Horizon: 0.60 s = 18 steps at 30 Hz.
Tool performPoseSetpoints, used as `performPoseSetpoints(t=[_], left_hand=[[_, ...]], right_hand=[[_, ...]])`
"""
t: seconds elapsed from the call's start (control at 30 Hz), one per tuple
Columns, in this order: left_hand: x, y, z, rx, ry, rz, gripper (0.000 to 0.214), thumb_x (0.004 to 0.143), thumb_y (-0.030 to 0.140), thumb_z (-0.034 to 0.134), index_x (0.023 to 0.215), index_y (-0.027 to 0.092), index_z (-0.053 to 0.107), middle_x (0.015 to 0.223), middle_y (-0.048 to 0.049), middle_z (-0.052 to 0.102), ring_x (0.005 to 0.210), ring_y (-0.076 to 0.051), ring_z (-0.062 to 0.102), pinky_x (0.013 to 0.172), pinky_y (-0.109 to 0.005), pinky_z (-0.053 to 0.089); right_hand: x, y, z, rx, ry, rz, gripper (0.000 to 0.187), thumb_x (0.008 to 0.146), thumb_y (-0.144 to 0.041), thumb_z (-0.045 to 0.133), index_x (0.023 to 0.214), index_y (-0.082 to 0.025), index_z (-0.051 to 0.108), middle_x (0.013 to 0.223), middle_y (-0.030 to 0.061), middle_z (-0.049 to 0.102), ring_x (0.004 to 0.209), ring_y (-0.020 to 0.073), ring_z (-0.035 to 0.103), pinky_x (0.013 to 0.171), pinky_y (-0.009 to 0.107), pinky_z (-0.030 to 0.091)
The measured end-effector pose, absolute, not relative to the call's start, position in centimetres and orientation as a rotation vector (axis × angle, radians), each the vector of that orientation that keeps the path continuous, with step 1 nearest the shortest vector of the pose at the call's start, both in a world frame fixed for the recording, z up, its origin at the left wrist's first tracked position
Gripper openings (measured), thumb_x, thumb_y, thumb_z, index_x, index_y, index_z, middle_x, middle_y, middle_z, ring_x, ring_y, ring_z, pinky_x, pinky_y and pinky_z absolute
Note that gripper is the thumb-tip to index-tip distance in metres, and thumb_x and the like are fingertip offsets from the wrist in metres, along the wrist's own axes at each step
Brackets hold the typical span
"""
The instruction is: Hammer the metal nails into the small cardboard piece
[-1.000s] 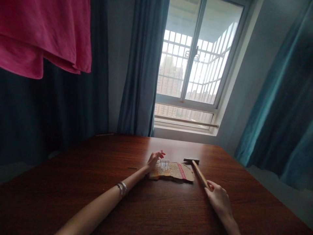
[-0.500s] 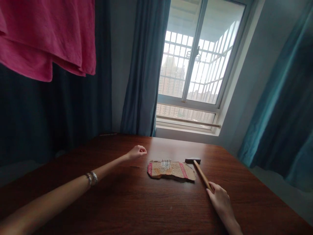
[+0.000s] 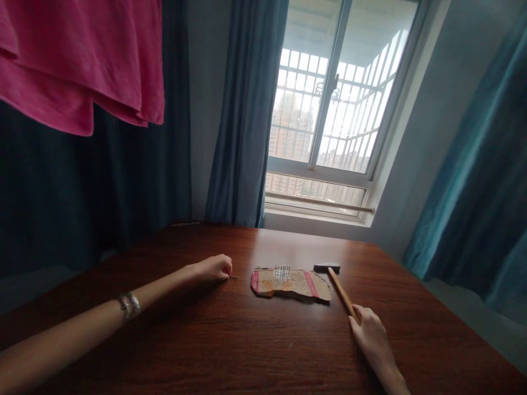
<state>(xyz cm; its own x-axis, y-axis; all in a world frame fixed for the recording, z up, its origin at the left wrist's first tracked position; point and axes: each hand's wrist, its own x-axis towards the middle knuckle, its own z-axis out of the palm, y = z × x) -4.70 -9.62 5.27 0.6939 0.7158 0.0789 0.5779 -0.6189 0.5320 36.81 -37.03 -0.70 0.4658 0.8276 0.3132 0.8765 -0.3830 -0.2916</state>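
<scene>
My left hand point(image 3: 217, 267) is low over the table, its fingers pinched at one end of a thin nail point(image 3: 234, 277) that lies on the wood. The fingertips cover part of that nail. To the right, a torn piece of cardboard point(image 3: 296, 285) with pink bands and many small dots rests flat. Several nails point(image 3: 282, 270) stand upright near its back edge. My right hand point(image 3: 370, 332) is closed round the wooden handle of a hammer point(image 3: 341, 289). The dark hammer head lies on the table just behind the cardboard's right end.
The brown wooden table point(image 3: 263, 351) reaches back to a barred window point(image 3: 325, 109) with a rail point(image 3: 321, 202) across its lower part. Blue curtains point(image 3: 242, 120) hang on both sides. A pink cloth point(image 3: 99, 66) hangs at the upper left.
My left hand has come down and to the left onto the loose nail, covering part of it. My right hand and the hammer have stayed in place. The view has shifted slightly.
</scene>
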Motion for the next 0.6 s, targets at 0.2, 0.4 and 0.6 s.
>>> performPoseSetpoints(t=[0.2,0.4,0.6], left_hand=[[-5.0,-9.5,4.8,2.668,0.837,0.323,0.010,0.063,0.024,0.055,0.058,0.021,0.064,0.072,-0.0025,0.059,0.076,-0.018,0.052,0.067,-0.024,0.035],[-3.8,-9.1,4.6,2.672,0.796,0.394,0.009,0.063,0.022,0.056,0.059,0.017,0.063,0.070,-0.0025,0.059,0.067,-0.015,0.051,0.063,-0.023,0.036],[1.8,-11.5,6.1,2.331,0.757,0.679,0.028,0.069,0.036,0.056,0.077,0.011,0.067,0.069,-0.0036,0.064,0.061,-0.012,0.053,0.056,-0.021,0.037]], right_hand=[[35.4,-38.0,1.1,-2.328,-1.420,-0.325,0.031,0.078,-0.027,0.042,0.103,-0.017,0.058,0.099,0.0096,0.059,0.090,0.0219,0.055,0.080,0.030,0.040],[34.1,-37.1,2.9,-1.982,-1.450,-0.334,0.028,0.080,-0.025,0.041,0.097,-0.017,0.061,0.100,0.0108,0.058,0.089,0.0221,0.054,0.079,0.032,0.042],[28.9,-33.3,5.1,-1.551,-1.460,0.164,0.029,0.080,-0.034,0.045,0.090,-0.017,0.066,0.089,0.0099,0.065,0.073,0.0196,0.059,0.060,0.028,0.047]])
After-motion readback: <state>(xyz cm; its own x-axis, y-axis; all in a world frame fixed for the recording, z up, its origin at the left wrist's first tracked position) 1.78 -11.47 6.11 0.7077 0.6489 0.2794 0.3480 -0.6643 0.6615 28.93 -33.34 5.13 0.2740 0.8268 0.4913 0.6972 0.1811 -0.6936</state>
